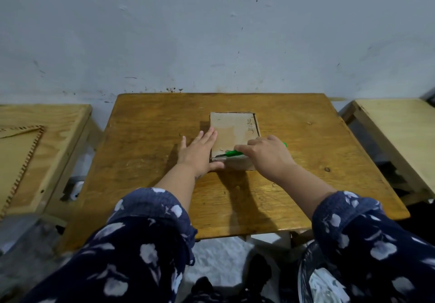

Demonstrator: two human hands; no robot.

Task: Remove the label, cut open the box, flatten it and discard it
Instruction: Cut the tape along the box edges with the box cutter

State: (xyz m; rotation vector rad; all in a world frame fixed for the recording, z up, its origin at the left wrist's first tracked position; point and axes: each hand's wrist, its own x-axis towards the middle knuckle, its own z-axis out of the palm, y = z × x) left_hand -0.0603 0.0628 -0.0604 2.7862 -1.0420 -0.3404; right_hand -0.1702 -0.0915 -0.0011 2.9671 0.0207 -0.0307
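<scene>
A small brown cardboard box [231, 131] lies flat in the middle of the wooden table [150, 123], with handwriting along its right edge. My left hand [199, 153] presses flat against the box's left side, fingers spread, thumb at its near corner. My right hand [266, 155] is closed on a green-handled cutter [233, 153], whose blade rests on the box's near top edge. The handle's other end shows green beyond my knuckles.
A second wooden table with a flattened cardboard sheet [16, 161] stands to the left. A paler table [397, 123] stands to the right. A stained wall runs directly behind. A bag with crumpled plastic [322, 281] sits below my right arm.
</scene>
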